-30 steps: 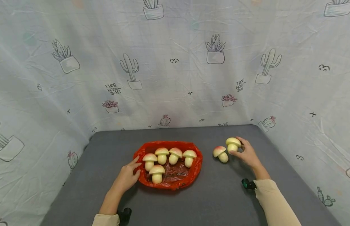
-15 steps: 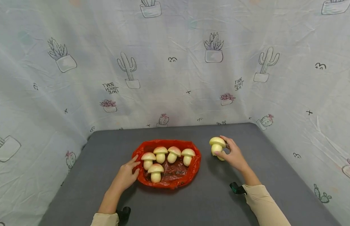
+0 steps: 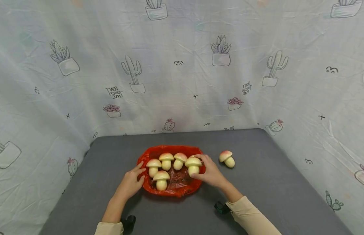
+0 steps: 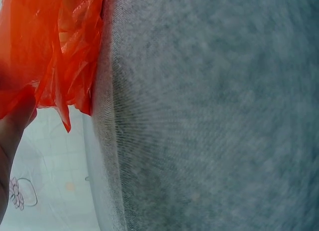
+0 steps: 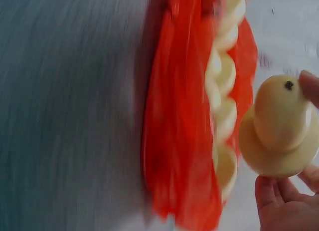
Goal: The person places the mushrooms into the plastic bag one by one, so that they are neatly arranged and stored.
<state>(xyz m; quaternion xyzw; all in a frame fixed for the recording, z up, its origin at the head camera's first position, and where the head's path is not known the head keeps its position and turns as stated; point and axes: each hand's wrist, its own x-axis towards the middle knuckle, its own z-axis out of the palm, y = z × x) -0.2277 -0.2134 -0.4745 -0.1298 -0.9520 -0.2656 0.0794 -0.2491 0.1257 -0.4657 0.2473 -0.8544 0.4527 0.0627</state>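
Observation:
My right hand [image 3: 212, 174] holds a pale yellow toy mushroom [image 3: 193, 165] between thumb and fingers, above the right side of an opened red plastic bag [image 3: 182, 192]. In the right wrist view this mushroom [image 5: 281, 116] shows its stem end with a dark mark. My left hand [image 3: 131, 184] grips the bag's left rim; its thumb [image 4: 17, 114] presses the red plastic in the left wrist view. Inside the bag stand several mushrooms [image 3: 161, 180] with yellow and pinkish caps; one at the right is mostly hidden behind the held mushroom.
One more mushroom with a pink cap [image 3: 227, 158] lies tilted on the grey table [image 3: 273, 182], right of the bag. A white curtain [image 3: 182, 81] printed with potted cacti hangs behind the table and along both sides.
My right hand has carried its mushroom leftward, past the one lying on the table, to over the bag's right side. My left hand has stayed at the rim.

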